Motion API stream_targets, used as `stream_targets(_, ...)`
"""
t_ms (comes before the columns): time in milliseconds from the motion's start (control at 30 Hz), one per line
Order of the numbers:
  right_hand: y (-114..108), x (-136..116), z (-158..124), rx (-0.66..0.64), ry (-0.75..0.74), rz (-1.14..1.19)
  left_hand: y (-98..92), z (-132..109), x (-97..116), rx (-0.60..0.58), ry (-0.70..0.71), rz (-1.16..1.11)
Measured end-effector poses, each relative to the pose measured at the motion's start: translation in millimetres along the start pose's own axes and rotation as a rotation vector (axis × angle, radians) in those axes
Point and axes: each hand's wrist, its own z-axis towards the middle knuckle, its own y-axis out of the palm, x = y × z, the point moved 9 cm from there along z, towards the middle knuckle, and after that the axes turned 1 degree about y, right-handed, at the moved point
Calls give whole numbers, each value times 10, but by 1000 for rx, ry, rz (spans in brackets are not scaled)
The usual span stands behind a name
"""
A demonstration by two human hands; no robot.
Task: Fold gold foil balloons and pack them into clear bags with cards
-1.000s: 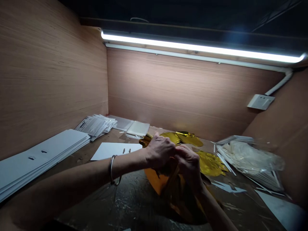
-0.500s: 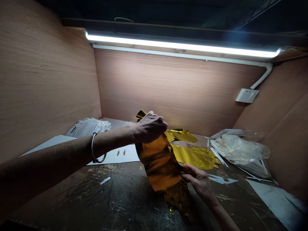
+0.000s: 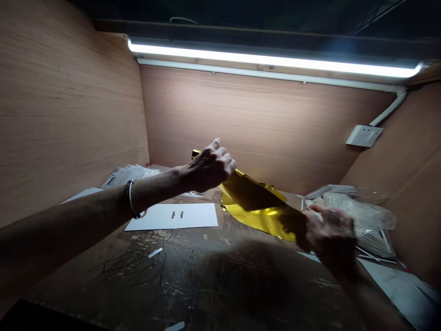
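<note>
My left hand, with a bracelet on its wrist, is closed on one end of a flat gold foil balloon. A short rolled end of the foil sticks out behind the fingers. My right hand is smeared by motion, its fingers closed around the other end of the foil. Between the hands the balloon is stretched in a narrow slanting band above the worktop. Behind and below it is more gold foil, partly covered, and I cannot tell whether it is a separate piece.
A white card with two small slots lies on the dark worktop. Plastic-wrapped packets are at the back left. Clear bags and white sticks lie at the right, near a white sheet. Wooden panels enclose the bench.
My right hand has moved right and up, drawing the balloon from a hanging sheet into a taut band. My left hand has risen slightly. More of the slotted white card now shows.
</note>
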Motion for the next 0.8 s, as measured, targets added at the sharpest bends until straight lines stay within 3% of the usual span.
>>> stream_targets(67,-89,0,-96,22,-155,-46,37,-279,289,65,65,11)
stream_targets(167,-53,-266,-555,-38,-411,41,323,-795,925,55,164,-79)
stream_targets(200,-25,-384,-742,-67,-467,95,481,-950,1121,-4,163,-128)
stream_targets(333,126,-683,-1248,-221,-437,230,873,-1333,1608,-113,88,-322)
stream_targets(500,97,-701,-1292,-268,-406,296,984,-1391,1713,-306,96,-459)
stream_targets(600,60,-627,-1253,-262,-400,323,996,-1355,1621,-399,-63,-566)
stream_targets(700,107,-614,-1340,-279,-451,312,985,-1289,1605,-423,-250,-700)
stream_targets(800,222,-569,-1519,-280,-466,299,928,-1140,1791,-417,-234,-873)
